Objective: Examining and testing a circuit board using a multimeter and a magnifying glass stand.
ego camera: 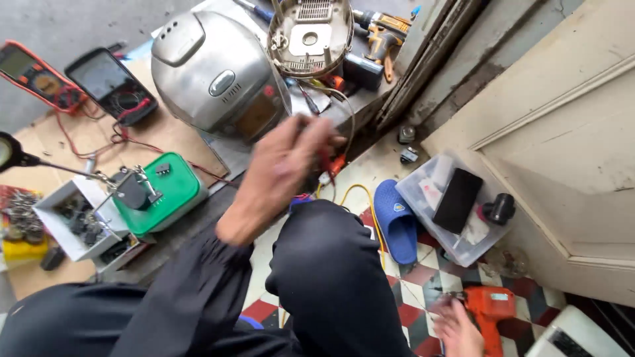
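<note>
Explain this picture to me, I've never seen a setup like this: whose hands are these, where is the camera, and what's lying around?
There is no machine here: the one picture comes from a camera worn on a person's head, looking down at their own knee and two bare hands. The left hand is blurred, raised near red and yellow wires in front of a silver rice cooker that lies on cardboard. Whether it grips anything I cannot tell. The right hand, low on the tiled floor, touches an orange drill; the grip is unclear. Above the cooker sits its removed round base. To the left lie two multimeters, a green box and a parts tray. To the right are a blue slipper and a clear bin holding a black phone.
</note>
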